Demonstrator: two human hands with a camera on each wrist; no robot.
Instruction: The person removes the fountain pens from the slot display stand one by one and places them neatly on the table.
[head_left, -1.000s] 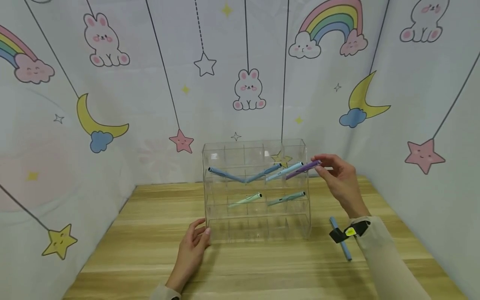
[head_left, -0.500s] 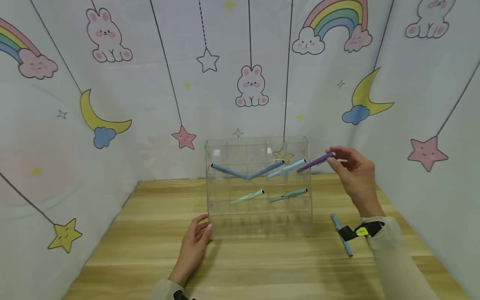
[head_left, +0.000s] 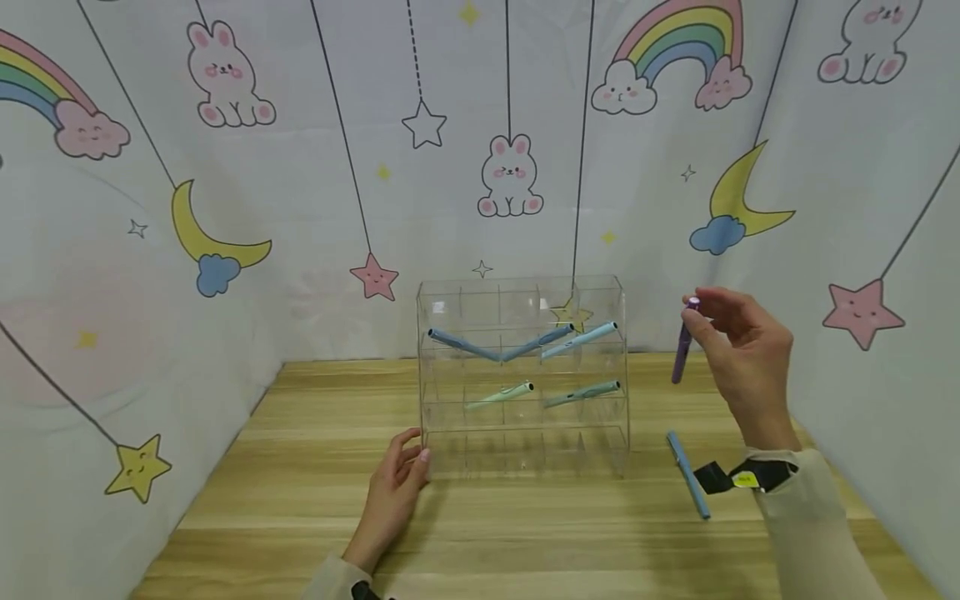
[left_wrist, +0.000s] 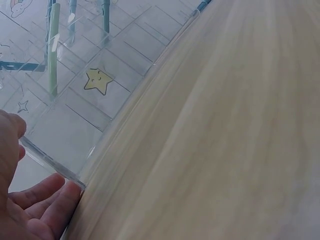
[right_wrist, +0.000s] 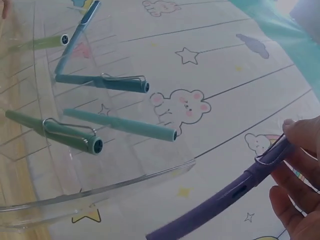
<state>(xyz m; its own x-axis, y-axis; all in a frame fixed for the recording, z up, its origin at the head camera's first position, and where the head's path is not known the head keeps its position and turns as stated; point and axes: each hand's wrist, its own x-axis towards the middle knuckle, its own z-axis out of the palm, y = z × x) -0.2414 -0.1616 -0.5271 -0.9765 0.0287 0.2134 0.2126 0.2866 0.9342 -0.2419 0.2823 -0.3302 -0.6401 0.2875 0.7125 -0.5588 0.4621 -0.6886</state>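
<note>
Pinching purple pen [head_left: 683, 348] in R hand [head_left: 746, 350] — long axis near-vert., cap [right_wrist: 270, 162] up.

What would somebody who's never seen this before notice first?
Probably the purple pen, pinched in the right hand and held up to the right of the clear rack. Next come the two blue pens forming a shallow V across the rack's upper part. Behind everything, the white backdrop also stands out, with its printed rabbits, rainbows, moons and stars.
</note>
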